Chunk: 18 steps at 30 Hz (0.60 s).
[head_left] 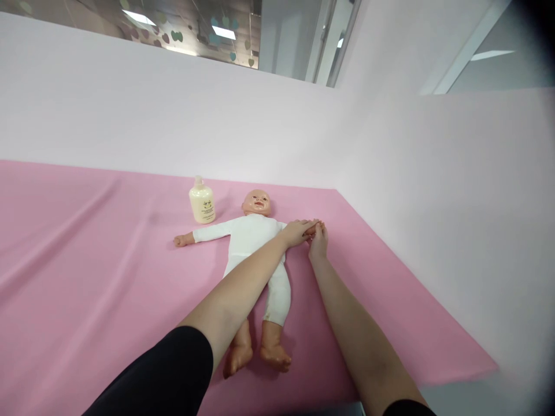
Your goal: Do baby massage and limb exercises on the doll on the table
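Note:
A baby doll (pixel 250 237) with a white cloth body lies on its back, its feet toward me. My left hand (pixel 298 232) reaches across its body and is wrapped round the doll's arm near the wrist, on the right side of the view. My right hand (pixel 319 241) meets it there, its fingers closed on the doll's small hand (pixel 310 230), which they mostly cover. The doll's other arm (pixel 212 231) stretches out to the left, untouched. A pale yellow pump bottle (pixel 202 202) stands upright beside the doll's head.
Pink sheeting (pixel 108 277) with several creases covers the table, whose right edge runs diagonally. White walls (pixel 173 115) rise behind and at the right. A window (pixel 208 29) at the top shows ceiling lights and heart-shaped decorations.

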Tool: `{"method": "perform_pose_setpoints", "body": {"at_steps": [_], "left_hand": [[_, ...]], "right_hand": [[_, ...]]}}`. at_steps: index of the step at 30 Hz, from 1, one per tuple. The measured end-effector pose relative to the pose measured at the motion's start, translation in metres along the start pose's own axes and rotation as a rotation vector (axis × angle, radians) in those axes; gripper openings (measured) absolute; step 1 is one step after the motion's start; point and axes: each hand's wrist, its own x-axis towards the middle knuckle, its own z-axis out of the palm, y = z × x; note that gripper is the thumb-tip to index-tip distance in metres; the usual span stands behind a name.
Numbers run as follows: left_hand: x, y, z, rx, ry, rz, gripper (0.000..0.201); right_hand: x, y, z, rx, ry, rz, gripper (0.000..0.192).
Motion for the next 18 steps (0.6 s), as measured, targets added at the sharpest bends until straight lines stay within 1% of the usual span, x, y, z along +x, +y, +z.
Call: {"method": "perform_pose_setpoints", "body": {"at_steps": [2, 3, 5, 7, 11, 14, 18], "left_hand": [[0.0002, 0.0003, 0.0009, 0.008, -0.010, -0.009, 0.070], [0.0004, 0.0007, 0.0010, 0.010, -0.012, -0.010, 0.071], [0.0005, 0.0019, 0.0003, 0.009, -0.014, 0.003, 0.066], [0.0005, 0.0034, -0.0013, 0.003, -0.019, 0.011, 0.056], [-0.0006, 0.0068, -0.0056, 0.013, -0.035, -0.043, 0.041], [-0.0016, 0.0085, -0.0079, 0.026, -0.035, -0.064, 0.039], [-0.0019, 0.0085, -0.0081, 0.029, -0.026, -0.026, 0.039]], "right_hand": [[0.0011, 0.0001, -0.0006, -0.023, 0.057, 0.012, 0.032], [0.0015, 0.0001, -0.0007, -0.035, 0.071, 0.011, 0.031], [0.0017, 0.0003, -0.0008, -0.053, 0.079, 0.002, 0.032], [0.0020, 0.0008, -0.0008, -0.059, 0.082, -0.006, 0.034], [0.0039, 0.0035, -0.0011, -0.014, 0.043, -0.017, 0.041], [0.0053, 0.0051, -0.0014, 0.021, 0.024, -0.018, 0.046], [0.0050, 0.0037, -0.0010, 0.030, 0.068, 0.024, 0.038]]}}
